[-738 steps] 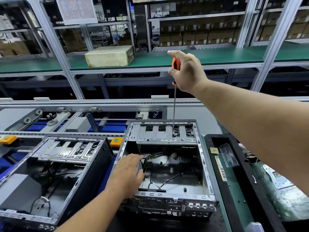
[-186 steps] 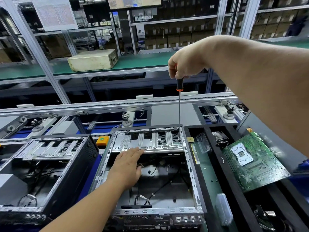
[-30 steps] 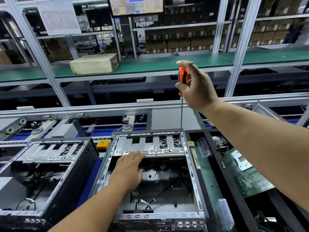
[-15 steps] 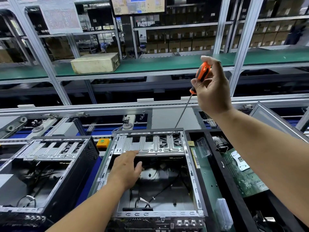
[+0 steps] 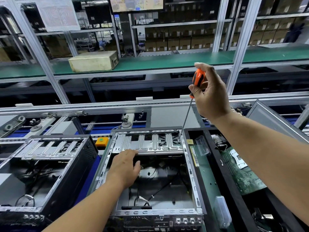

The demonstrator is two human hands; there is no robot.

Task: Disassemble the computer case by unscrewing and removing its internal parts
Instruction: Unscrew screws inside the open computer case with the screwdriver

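Note:
An open computer case point(image 5: 192, 171) lies in front of me, with loose black cables on its floor. Across its far end sits a silver drive cage point(image 5: 148, 144). My right hand point(image 5: 210, 94) grips the orange handle of a long screwdriver point(image 5: 187, 114). Its thin shaft slants down, and the tip meets the cage's far right corner. My left hand point(image 5: 124, 168) rests with straight fingers on the cage's near edge, left of the middle.
A second open case point(image 5: 50, 164) stands at the left. A black tray point(image 5: 215, 166) at the right holds a green motherboard point(image 5: 242, 173) and small parts. An orange button point(image 5: 101, 141) sits between the cases. Conveyor rails and green shelves run behind.
The screwdriver tip, lifted and tilted off the cage half a second ago, has come back down onto the cage's far right corner. My left hand stays on the cage's near edge.

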